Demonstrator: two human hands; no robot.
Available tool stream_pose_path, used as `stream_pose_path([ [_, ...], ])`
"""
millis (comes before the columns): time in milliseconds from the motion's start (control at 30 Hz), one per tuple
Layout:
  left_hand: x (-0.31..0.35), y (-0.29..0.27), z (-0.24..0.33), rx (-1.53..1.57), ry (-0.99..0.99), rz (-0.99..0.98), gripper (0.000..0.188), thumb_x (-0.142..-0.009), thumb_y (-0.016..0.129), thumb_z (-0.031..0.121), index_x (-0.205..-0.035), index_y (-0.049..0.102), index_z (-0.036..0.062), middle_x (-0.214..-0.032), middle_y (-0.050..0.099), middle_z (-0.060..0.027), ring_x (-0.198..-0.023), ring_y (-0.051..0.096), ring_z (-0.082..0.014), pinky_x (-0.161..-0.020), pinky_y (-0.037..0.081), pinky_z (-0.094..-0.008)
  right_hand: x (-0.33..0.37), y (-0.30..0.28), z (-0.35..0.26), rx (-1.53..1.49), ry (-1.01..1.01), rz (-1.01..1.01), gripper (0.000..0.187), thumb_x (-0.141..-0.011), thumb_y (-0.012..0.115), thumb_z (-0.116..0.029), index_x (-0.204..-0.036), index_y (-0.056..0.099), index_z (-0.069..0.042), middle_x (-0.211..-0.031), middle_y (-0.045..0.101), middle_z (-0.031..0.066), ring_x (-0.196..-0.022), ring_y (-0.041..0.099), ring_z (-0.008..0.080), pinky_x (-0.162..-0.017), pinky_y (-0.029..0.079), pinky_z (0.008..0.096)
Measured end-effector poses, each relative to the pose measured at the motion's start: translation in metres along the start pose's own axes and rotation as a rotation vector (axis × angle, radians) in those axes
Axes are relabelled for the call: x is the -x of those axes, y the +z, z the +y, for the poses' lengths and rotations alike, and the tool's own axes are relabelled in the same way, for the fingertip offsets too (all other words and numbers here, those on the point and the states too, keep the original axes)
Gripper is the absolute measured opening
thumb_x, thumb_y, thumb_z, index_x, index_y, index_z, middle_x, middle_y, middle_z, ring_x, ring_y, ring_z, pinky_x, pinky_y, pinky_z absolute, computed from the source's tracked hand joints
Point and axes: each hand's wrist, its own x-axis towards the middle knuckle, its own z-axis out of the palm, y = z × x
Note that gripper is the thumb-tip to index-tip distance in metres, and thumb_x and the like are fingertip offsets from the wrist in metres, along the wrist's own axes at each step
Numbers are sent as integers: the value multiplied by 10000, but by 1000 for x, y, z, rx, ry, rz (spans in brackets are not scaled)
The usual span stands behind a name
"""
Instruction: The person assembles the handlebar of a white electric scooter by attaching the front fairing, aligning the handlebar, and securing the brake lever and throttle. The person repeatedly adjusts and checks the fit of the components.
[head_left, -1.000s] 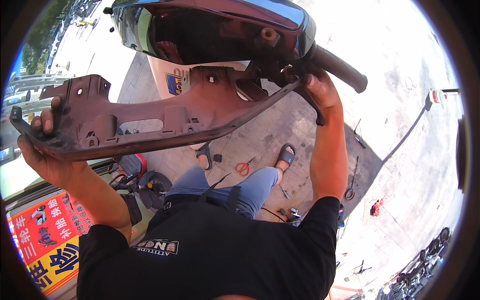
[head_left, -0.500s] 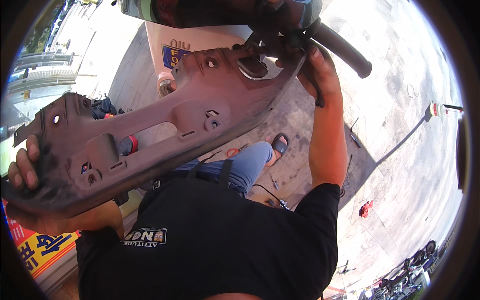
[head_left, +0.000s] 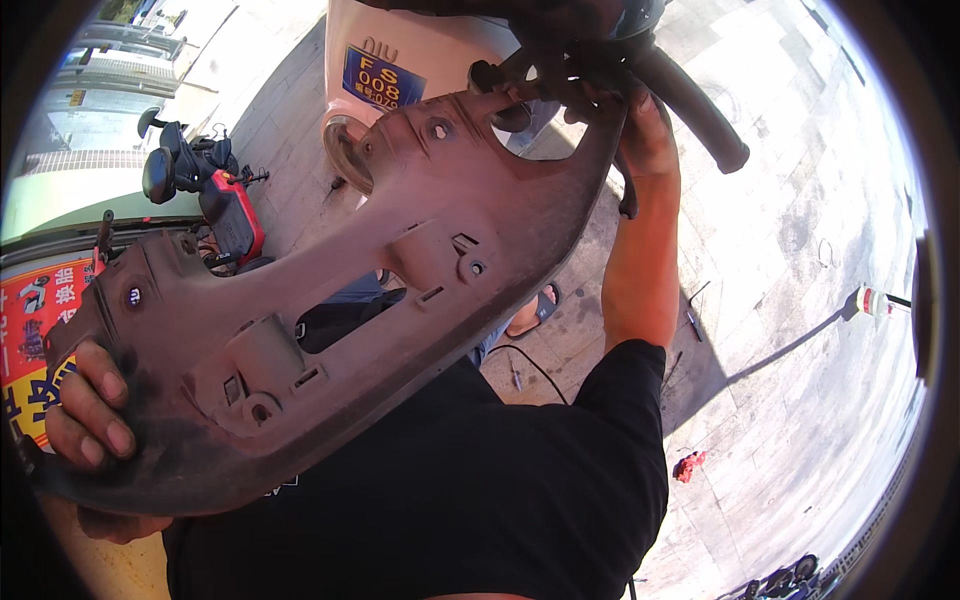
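Note:
A long, dusty dark plastic scooter panel (head_left: 370, 260), with slots, screw bosses and a large rectangular cutout, lies slanted across the view above my torso. My left hand (head_left: 95, 410) is closed round its lower left end, fingers on the upper face and the thumb side below. At the panel's upper right end is my right hand (head_left: 650, 135), closed on that end; some of its fingers are hidden behind the panel. Close by it are a black handlebar grip (head_left: 695, 110) and a brake lever (head_left: 627, 190). Behind the panel stands a pale scooter (head_left: 440, 40) with a blue plate (head_left: 383, 78).
A red and black electric scooter (head_left: 235, 215) stands at the left, beside a red and yellow sign (head_left: 40, 320). On the paved ground (head_left: 780, 250) lie a red crumpled thing (head_left: 689, 466), a thin tool (head_left: 694, 318) and a black cable (head_left: 535, 365). Further vehicles are at the lower right.
The panel's left end and my left hand sit lower and further right in view. The view has shifted, so the red and black scooter shows more fully.

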Motion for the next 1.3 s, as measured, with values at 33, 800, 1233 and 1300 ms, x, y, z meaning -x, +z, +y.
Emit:
stream_pose_path([
  [33, 12, 2, 1, -81, 2, -21, 400, -898, 576, 517, -1024, 540, 139, -874, 494, 24, -893, 460, -129, -872, 326, -344, 0, -1, 3, -27, -6, -8, 798, -889, 629, -610, -1380, 493, 4, -1311, 573, 181, -1093, 610, 262, -846, 524, 404],
  [800, 5, 4, -27, 35, -31, 66, 401, -953, 487, 485, -964, 526, 86, -871, 487, -41, -969, 399, -225, -977, 275, -400, 1, 4, 21, -367, -48, -80, 825, -891, 657, -519, -1439, 405, 44, -1405, 491, 171, -1327, 454, 328, -1124, 338, 454],
  [1233, -26, -45, -65, 277, -139, 24, 382, -956, 477, 440, -956, 519, 60, -913, 483, -100, -1080, 419, -314, -1053, 268, -491, -1, -1, 43, -494, -158, -86, 783, -841, 745, -502, -1334, 516, 61, -1299, 578, 137, -1186, 559, 238, -1026, 406, 347],
  [1300, -24, -48, -75, 336, -135, 48, 374, -946, 480, 429, -972, 516, 58, -928, 473, -107, -1143, 408, -337, -1084, 245, -530, -4, -2, 46, -565, -157, -151, 787, -828, 773, -461, -1339, 499, 71, -1326, 559, 146, -1202, 554, 243, -1018, 422, 336],
])
